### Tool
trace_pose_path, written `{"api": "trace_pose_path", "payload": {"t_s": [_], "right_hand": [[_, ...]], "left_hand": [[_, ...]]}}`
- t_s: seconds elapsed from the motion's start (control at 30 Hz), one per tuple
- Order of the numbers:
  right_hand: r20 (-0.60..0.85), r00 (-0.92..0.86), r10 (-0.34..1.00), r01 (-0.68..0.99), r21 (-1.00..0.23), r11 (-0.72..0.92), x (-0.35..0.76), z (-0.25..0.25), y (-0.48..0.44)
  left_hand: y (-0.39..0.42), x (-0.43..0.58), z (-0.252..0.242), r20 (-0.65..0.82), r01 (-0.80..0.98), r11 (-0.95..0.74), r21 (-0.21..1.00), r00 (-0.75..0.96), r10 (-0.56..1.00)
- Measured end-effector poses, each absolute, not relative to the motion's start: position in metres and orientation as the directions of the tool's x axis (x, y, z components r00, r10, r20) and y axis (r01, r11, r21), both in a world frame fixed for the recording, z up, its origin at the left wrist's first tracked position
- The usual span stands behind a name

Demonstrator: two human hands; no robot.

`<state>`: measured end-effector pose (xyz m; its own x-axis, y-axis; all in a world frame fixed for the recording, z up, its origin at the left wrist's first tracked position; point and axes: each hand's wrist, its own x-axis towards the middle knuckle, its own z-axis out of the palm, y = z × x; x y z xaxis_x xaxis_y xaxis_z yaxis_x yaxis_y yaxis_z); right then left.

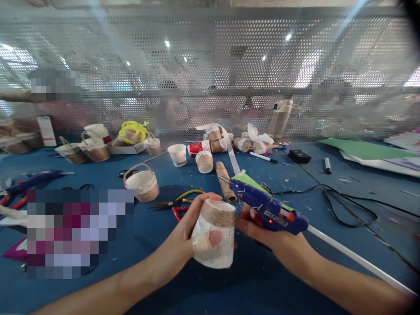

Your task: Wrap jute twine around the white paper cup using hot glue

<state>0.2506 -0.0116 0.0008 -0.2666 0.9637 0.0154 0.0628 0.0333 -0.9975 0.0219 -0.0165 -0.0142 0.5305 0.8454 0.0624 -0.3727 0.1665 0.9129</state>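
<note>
My left hand [200,236] is wrapped round a white paper cup [219,249], its thumb, which has a bandage on it, lying across the front. Brown twine [218,214] is wound round the cup near its upper end. In my right hand [259,227] is a blue hot glue gun [272,208], a red light showing on its side and a long white glue stick running out of its back. The gun's metal nozzle points left, above and behind the cup. Just beyond the cup lie scissors [177,203] and a twine-wrapped roll [225,179].
A small basket made from a cup [142,186] stands at left. Farther back are a white cup [177,155], several more baskets, yellow ribbon [133,132] and a bottle [280,120] against a perforated metal screen [213,57]. Black cable [331,205] and green paper [367,150] lie at right.
</note>
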Motion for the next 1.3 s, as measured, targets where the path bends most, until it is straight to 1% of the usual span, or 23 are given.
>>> {"api": "trace_pose_path", "payload": {"t_s": [0.1, 0.2, 0.3, 0.4, 0.47, 0.57, 0.67, 0.8, 0.97, 1.1, 1.17, 1.3], "right_hand": [[0.043, -0.3, 0.953, 0.018, -0.999, 0.05, 0.251, -0.003, -0.011], [0.069, -0.358, 0.931, -0.077, -0.996, 0.044, 0.249, -0.007, -0.01], [0.085, -0.331, 0.94, -0.132, -0.99, 0.043, 0.248, -0.006, -0.009], [0.099, -0.261, 0.96, -0.077, -0.994, 0.081, 0.247, -0.003, -0.009], [0.105, -0.221, 0.97, -0.021, -0.994, 0.103, 0.247, -0.001, -0.009], [0.107, -0.21, 0.972, 0.029, -0.993, 0.115, 0.247, 0.0, -0.008], [0.093, -0.211, 0.973, 0.071, -0.991, 0.11, 0.248, 0.0, -0.008], [0.062, -0.206, 0.976, 0.026, -0.997, 0.069, 0.25, -0.004, -0.008], [0.096, -0.25, 0.963, -0.041, -0.995, 0.089, 0.249, -0.002, -0.01], [0.091, -0.3, 0.95, -0.024, -0.996, 0.088, 0.248, 0.003, -0.01], [0.093, -0.309, 0.946, -0.03, -0.996, 0.088, 0.248, 0.002, -0.01], [0.096, -0.292, 0.952, -0.097, -0.993, 0.071, 0.248, -0.003, -0.009]], "left_hand": [[-0.017, 0.022, -0.013, 0.041, -0.354, 0.19, 0.916, 0.552, 0.833], [-0.018, 0.021, -0.012, 0.012, -0.313, 0.21, 0.926, 0.582, 0.813], [-0.019, 0.019, -0.012, -0.028, -0.255, 0.208, 0.944, 0.569, 0.822], [-0.02, 0.019, -0.01, -0.099, -0.184, 0.222, 0.958, 0.512, 0.853], [-0.021, 0.02, -0.008, -0.138, -0.169, 0.24, 0.956, 0.462, 0.876], [-0.022, 0.023, -0.001, -0.141, -0.208, 0.242, 0.948, 0.407, 0.902], [-0.023, 0.025, 0.003, -0.144, -0.226, 0.248, 0.942, 0.396, 0.907], [-0.024, 0.025, 0.005, -0.153, -0.233, 0.264, 0.936, 0.405, 0.901], [-0.021, 0.023, 0.002, -0.139, -0.241, 0.263, 0.934, 0.435, 0.89], [-0.018, 0.022, 0.0, -0.126, -0.245, 0.263, 0.933, 0.465, 0.877], [-0.018, 0.021, 0.0, -0.134, -0.236, 0.278, 0.931, 0.488, 0.862], [-0.019, 0.021, 0.003, -0.163, -0.195, 0.299, 0.934, 0.513, 0.843]]}}
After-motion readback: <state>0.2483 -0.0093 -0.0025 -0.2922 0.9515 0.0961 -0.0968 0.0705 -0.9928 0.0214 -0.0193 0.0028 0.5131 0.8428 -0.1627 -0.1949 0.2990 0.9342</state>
